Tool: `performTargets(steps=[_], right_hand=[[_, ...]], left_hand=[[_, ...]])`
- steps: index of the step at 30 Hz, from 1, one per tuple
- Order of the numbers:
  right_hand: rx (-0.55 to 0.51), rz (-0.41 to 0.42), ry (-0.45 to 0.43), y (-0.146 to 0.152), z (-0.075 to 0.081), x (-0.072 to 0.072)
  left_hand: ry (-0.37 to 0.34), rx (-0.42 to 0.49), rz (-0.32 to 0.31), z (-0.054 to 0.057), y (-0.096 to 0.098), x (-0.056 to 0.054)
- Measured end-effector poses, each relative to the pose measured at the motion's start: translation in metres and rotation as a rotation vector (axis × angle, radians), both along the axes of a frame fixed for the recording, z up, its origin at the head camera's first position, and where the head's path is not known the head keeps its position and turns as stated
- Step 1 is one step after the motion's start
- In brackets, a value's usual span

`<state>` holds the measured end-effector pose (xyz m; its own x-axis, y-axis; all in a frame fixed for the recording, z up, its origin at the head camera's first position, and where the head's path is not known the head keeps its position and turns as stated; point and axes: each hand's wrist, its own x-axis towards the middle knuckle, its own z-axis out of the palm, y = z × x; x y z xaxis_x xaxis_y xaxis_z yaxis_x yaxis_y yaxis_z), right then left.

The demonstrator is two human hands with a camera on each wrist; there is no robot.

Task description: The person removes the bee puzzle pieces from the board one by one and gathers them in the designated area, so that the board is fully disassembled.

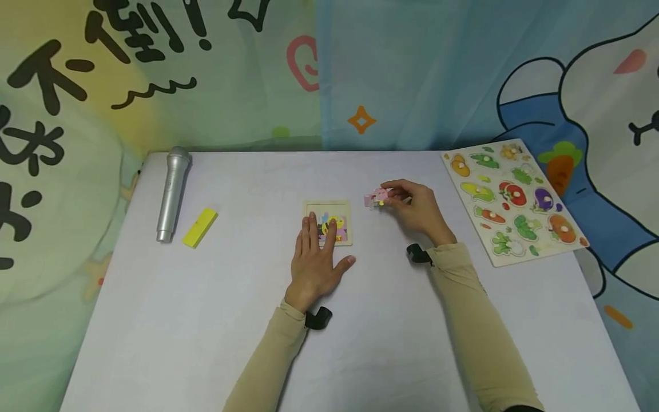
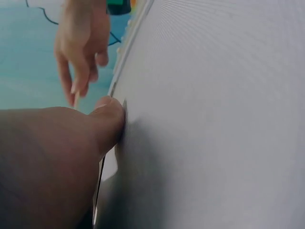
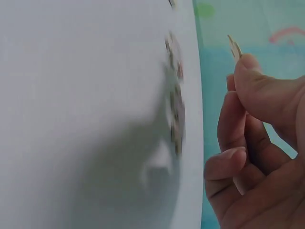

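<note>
My left hand (image 1: 316, 266) rests with straight fingers on a small square wooden puzzle board (image 1: 352, 223), whose colourful picture is partly covered by the fingertips. To the right of the board, my right hand (image 1: 414, 209) pinches a thin puzzle piece (image 3: 235, 49) between thumb and finger. That piece appears edge-on in the right wrist view, off the table. Below it, a few loose pieces (image 3: 177, 119) lie on the white table, blurred. From above, the pink pieces (image 1: 368, 200) overlap near the right fingertips, so held and lying ones are hard to separate.
On the left lie a silver microphone (image 1: 174, 191) and a yellow block (image 1: 200, 228). A larger vegetable puzzle board (image 1: 494, 212) is at the right edge of the white table (image 1: 247, 320). Printed curtains (image 1: 401, 68) hang behind the table.
</note>
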<state>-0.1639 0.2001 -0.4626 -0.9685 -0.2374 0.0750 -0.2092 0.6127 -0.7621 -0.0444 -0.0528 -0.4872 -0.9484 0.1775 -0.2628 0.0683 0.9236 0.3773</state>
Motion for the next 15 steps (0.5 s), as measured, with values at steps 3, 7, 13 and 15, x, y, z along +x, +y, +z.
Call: performTargets(steps=[3,7,13,15], right_hand=[[0.003,-0.037,-0.021,0.018,-0.002,-0.003],[0.026,-0.065,-0.043,0.037,-0.004,-0.005],[0.057,-0.081,-0.093,0.052,-0.011,-0.003],[0.072,-0.081,-0.107,0.056,-0.014,-0.002]], left_hand=[[0.001,0.017,0.009,0.002,0.0,0.001],[0.029,0.046,0.021,0.004,0.0,0.002],[0.04,0.051,0.025,0.002,-0.001,0.002],[0.03,0.049,0.026,0.001,-0.001,0.001]])
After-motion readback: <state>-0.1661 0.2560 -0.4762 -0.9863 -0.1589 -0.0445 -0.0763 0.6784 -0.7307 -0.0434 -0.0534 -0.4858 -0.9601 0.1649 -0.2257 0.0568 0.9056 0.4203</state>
